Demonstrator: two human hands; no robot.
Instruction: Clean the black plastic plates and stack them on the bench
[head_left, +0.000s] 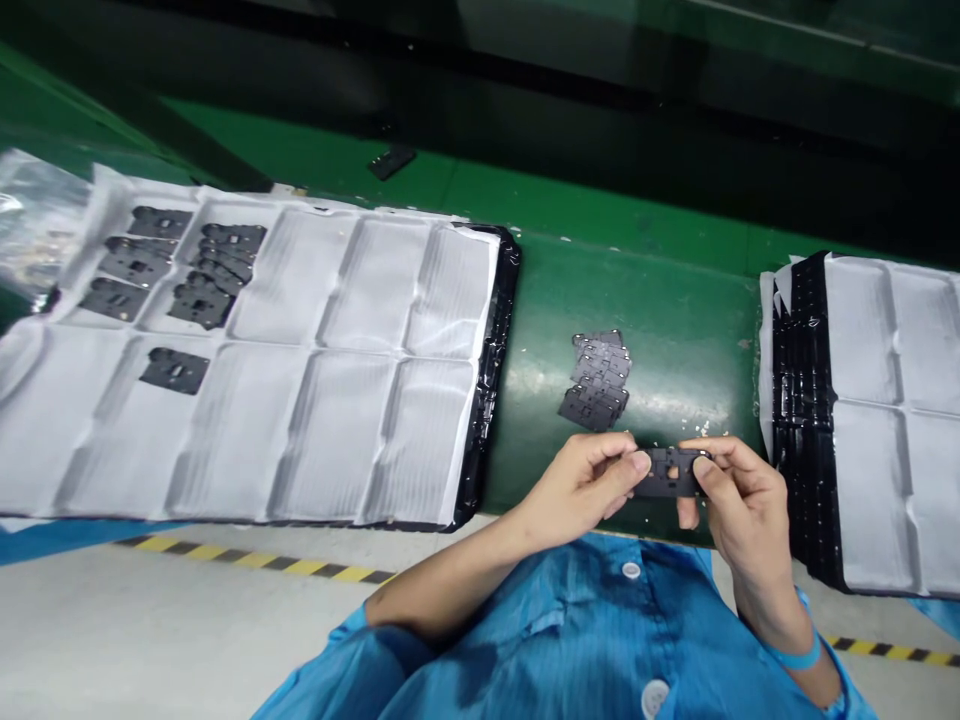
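Note:
Between my two hands is a flat black plastic part [660,474] with small square cut-outs, held near the table's front edge. My left hand [589,485] pinches its left end between thumb and fingers. At the other end, my right hand [739,500] grips it the same way, with one fingertip showing below the part. Just beyond my hands, a small overlapping pile of similar black parts [598,375] lies on the green table [667,310].
Left stands a tray with white-lined compartments [360,430]; several black parts [210,285] lie in its left ones. A stack of similar trays [814,430] stands right. One dark part [391,162] lies at the back. A clear plastic bag [37,225] sits far left.

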